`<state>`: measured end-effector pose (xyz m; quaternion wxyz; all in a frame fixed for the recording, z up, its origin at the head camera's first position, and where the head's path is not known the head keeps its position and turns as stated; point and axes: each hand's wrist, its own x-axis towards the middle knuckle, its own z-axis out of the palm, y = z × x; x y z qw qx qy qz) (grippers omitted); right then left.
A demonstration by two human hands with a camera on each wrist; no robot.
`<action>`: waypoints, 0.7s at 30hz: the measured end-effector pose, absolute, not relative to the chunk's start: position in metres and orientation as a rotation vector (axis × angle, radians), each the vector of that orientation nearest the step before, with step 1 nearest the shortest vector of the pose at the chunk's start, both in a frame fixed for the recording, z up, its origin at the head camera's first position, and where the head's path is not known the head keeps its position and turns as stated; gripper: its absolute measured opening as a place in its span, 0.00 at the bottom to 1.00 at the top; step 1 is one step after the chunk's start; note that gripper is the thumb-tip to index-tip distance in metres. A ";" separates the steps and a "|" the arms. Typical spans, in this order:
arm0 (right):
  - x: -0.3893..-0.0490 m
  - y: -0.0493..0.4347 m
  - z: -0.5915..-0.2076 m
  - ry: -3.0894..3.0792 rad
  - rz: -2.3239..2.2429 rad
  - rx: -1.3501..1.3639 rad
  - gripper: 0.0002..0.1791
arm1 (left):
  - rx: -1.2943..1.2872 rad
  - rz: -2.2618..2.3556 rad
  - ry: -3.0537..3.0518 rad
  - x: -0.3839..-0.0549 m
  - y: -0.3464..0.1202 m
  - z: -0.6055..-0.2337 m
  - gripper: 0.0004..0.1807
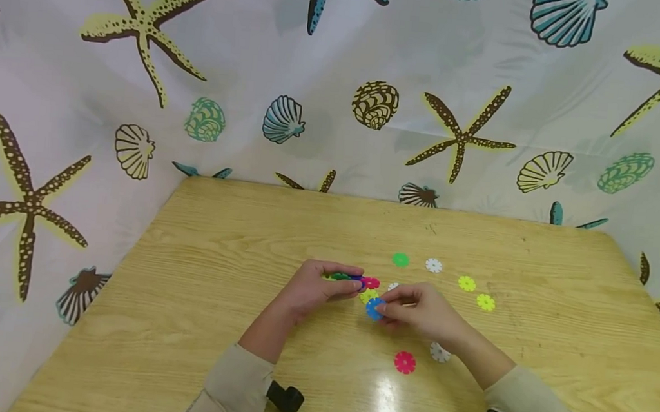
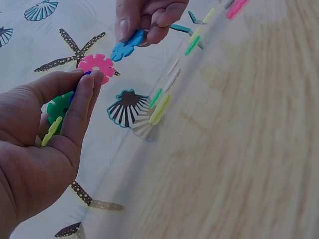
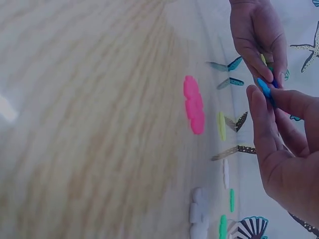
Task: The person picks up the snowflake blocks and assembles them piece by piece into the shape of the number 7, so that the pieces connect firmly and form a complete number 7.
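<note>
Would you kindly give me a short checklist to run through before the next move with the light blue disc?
1. Right hand has the light blue disc pinched: ok.
2. Left hand holds its group, a green disc, a dark blue disc and a pink disc among them: ok.
3. Pink disc sticks out past the left fingertips: ok, its notched edge shows in the left wrist view.
4. Held group is firmly interlocked: cannot tell, the fingers hide the joins.
5. Slots of the light blue and pink discs line up: cannot tell.
6. Spare discs lie on the table: ok, a loose pink one among them.
</note>
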<state>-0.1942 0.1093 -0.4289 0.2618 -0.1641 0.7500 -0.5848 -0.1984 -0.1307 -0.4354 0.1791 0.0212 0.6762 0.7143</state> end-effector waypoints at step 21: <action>-0.195 0.116 -0.424 2.070 -1.738 -0.271 0.17 | 0.034 1.998 1.940 -0.198 -0.128 -0.437 0.18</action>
